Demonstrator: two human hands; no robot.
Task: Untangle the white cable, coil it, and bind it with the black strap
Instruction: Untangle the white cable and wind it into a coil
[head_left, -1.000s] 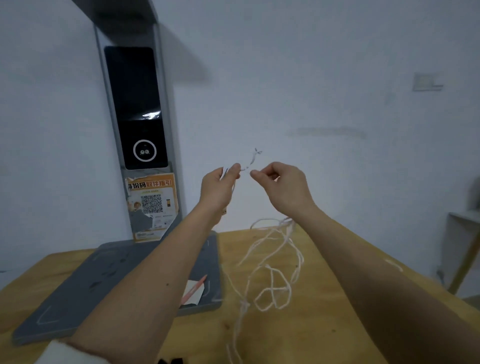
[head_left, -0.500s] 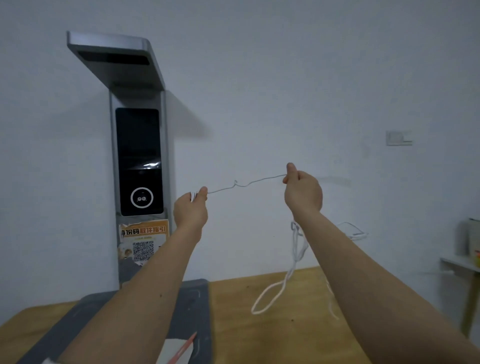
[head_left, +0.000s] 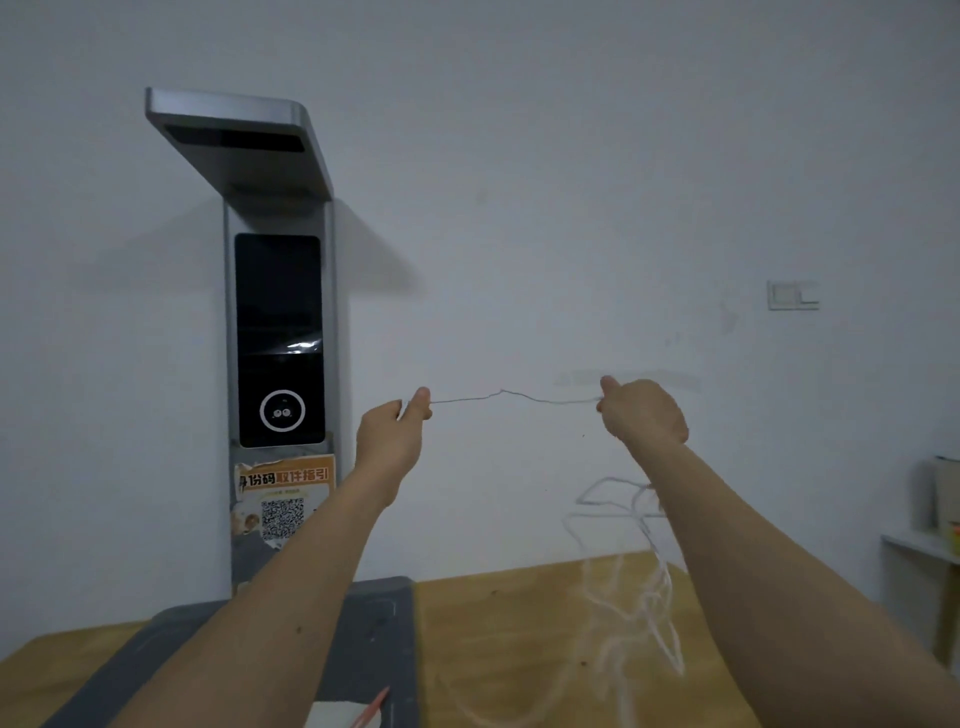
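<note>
Both hands are raised in front of the wall. My left hand (head_left: 394, 432) pinches one end of the thin white cable (head_left: 514, 397), and my right hand (head_left: 641, 413) grips it farther along. Between them a short stretch runs nearly straight with a small kink. Below my right hand the rest of the cable hangs in blurred tangled loops down to the wooden table (head_left: 498, 634). No black strap is in view.
A tall grey scanner stand (head_left: 280, 338) with a dark screen and an orange QR sticker rises at the left from a grey base pad (head_left: 379, 639). A red pencil (head_left: 370, 707) and white paper lie at the bottom. A side shelf (head_left: 930, 545) stands at the right.
My hands have moved farther apart, pulling a longer stretch of cable straight between them. The hanging loops have swung up and to the right.
</note>
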